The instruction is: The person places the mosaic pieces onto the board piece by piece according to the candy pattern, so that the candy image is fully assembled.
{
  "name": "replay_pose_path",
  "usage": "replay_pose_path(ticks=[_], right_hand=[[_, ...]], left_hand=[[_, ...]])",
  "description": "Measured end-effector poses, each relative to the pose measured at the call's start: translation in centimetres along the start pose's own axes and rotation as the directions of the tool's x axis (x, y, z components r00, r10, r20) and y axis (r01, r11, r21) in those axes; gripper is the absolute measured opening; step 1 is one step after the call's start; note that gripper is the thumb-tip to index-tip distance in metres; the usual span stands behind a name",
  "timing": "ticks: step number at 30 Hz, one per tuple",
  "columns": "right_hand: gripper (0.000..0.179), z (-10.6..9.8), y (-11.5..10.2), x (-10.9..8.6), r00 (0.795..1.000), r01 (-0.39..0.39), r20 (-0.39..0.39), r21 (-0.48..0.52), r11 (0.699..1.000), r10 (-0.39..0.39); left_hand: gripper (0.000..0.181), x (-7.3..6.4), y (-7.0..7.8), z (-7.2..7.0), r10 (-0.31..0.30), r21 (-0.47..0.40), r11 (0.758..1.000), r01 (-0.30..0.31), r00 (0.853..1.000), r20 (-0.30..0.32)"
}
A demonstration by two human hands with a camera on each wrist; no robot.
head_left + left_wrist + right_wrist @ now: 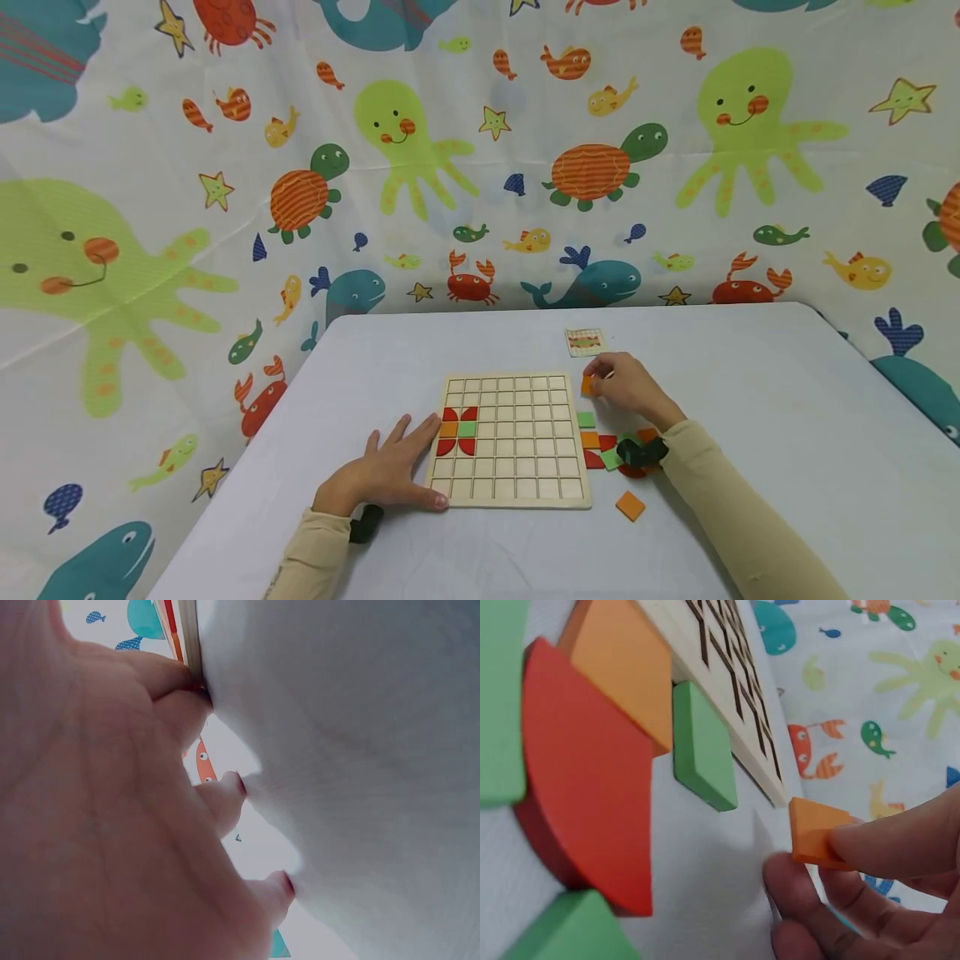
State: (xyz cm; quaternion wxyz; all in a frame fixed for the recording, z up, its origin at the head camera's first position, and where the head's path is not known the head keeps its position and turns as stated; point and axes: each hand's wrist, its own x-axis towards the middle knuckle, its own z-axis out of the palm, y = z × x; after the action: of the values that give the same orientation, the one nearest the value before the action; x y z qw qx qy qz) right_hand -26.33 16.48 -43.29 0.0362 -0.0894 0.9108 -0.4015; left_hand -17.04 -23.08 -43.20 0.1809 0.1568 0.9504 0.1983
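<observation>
A wooden grid board lies on the white table. At its left side, four-cornered red quarter-round tiles surround an orange and a green square tile set in the cells. My left hand rests at the board's left edge, fingers spread, fingertips on the tabletop and thumb by the lower left corner. Beyond the board's upper right corner, my right hand pinches an orange square tile between thumb and fingers. A green square tile lies beside the board's right edge, nearer than that hand.
Several loose red, green and orange tiles lie right of the board, partly under the right wrist. One orange tile sits apart, nearer the front. A small pattern card lies behind the board. A sea-animal curtain hangs behind the table.
</observation>
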Motion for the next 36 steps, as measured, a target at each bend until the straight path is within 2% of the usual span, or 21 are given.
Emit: replay_pose_path(ticks=[11, 19, 25, 29, 36], right_hand=[[0.017, 0.8, -0.4, 0.8, 0.999, 0.049, -0.012, 0.096, 0.994, -0.048], [0.016, 1.8, -1.4, 0.7, 0.994, 0.11, -0.003, 0.186, 0.976, -0.111], [0.014, 2.6, -2.4, 0.7, 0.992, 0.116, 0.029, 0.218, 0.969, -0.125], [0.013, 3.0, -3.1, 0.8, 0.989, 0.13, 0.046, 0.203, 0.97, -0.142], [0.014, 3.8, -4.1, 0.9, 0.975, 0.183, 0.074, 0.268, 0.946, -0.21]], left_hand=[[0.126, 0.0, -0.1, 0.0, -0.008, 0.003, 1.0, 0.008, 1.0, 0.003], [0.125, 0.1, -0.2, 0.0, 0.002, 0.006, 1.0, -0.002, 1.0, 0.001], [0.125, 0.1, -0.2, 0.0, 0.01, 0.001, 1.0, -0.01, 1.0, 0.001], [0.126, 0.1, -0.1, -0.1, 0.006, 0.003, 1.0, -0.006, 1.0, -0.001], [0.126, 0.2, -0.1, -0.1, 0.001, -0.005, 1.0, -0.001, 1.0, 0.009]])
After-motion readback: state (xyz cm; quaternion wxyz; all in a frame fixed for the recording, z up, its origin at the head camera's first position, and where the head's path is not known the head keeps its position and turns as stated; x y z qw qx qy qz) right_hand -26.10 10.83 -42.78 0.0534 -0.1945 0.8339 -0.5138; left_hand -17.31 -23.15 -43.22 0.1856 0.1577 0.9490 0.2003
